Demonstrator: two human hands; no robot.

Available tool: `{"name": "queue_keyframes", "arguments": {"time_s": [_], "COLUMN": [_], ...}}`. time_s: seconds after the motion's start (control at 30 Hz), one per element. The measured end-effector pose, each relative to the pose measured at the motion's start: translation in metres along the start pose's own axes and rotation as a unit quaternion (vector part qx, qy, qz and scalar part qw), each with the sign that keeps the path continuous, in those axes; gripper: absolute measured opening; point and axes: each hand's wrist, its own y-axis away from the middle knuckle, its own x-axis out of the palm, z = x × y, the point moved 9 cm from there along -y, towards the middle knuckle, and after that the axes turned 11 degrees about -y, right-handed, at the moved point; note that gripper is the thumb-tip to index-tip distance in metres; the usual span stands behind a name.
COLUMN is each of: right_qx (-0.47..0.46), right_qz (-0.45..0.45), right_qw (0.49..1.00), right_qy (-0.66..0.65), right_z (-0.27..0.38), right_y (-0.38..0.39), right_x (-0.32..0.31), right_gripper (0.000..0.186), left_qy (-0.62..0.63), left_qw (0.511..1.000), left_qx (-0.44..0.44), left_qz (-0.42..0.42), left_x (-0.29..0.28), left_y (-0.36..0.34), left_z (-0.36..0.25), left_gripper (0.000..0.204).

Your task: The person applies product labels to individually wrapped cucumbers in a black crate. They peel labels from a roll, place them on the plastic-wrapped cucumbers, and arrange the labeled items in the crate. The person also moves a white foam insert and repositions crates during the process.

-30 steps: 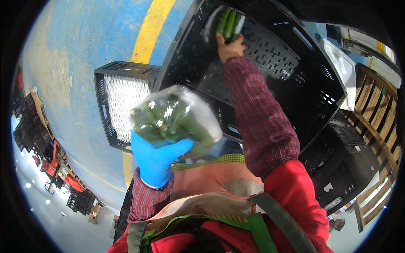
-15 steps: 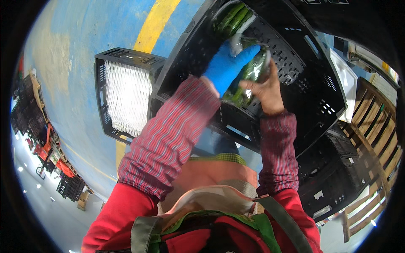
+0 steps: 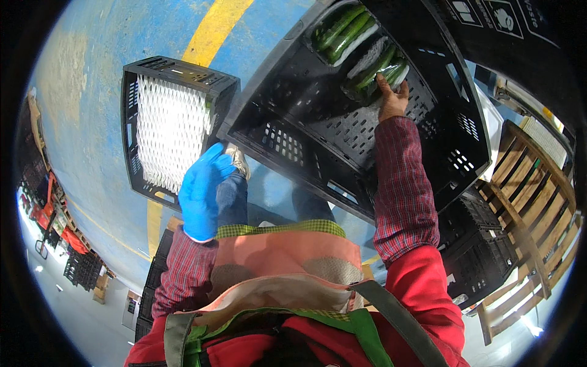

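My bare right hand (image 3: 393, 99) reaches into the large black plastic crate (image 3: 293, 101), fingers and thumb on the near end of a wrapped pack of cucumbers (image 3: 376, 68). That pack lies at the crate's far end, and part of it is hidden by my fingers. Just left of it rests another wrapped cucumber pack (image 3: 343, 33). My left hand (image 3: 203, 192), in a blue glove, is held outside the crate with nothing in it, its fingers loosely stretched. It hovers beside a smaller black crate (image 3: 177, 70) filled with white foam netting (image 3: 168, 131).
The blue floor (image 3: 263, 30) with a yellow stripe (image 3: 217, 30) lies at the left. More black crates (image 3: 474, 257) and a wooden pallet (image 3: 532, 171) stand at the right. Stacked crates (image 3: 82, 269) show at the far left.
My left hand has let go of the cucumber pack and drawn back toward the smaller crate. The pack now lies farther in, next to the other one, with my right hand still on it.
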Motion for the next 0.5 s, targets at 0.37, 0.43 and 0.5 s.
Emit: {"name": "queue_keyframes", "arguments": {"time_s": [0.37,0.43,0.5], "right_qx": [-0.442,-0.407,-0.383], "right_qz": [0.359,0.368,0.348], "right_qw": [0.223,0.221,0.271], "right_qy": [0.791,0.806,0.812], "right_z": [0.063,0.056,0.06], "right_y": [0.053,0.047,0.041], "right_x": [0.125,0.143,0.139], "right_gripper": [0.076,0.065,0.07], "left_qy": [0.019,-0.006,0.096], "left_qw": [0.996,0.992,0.976], "left_qx": [-0.056,-0.05,-0.099], "left_qz": [-0.066,-0.114,-0.17], "left_x": [-0.085,-0.107,-0.136], "left_y": [-0.001,-0.008,-0.016], "left_z": [0.114,0.141,0.184], "left_gripper": [0.041,0.04,0.038]}}
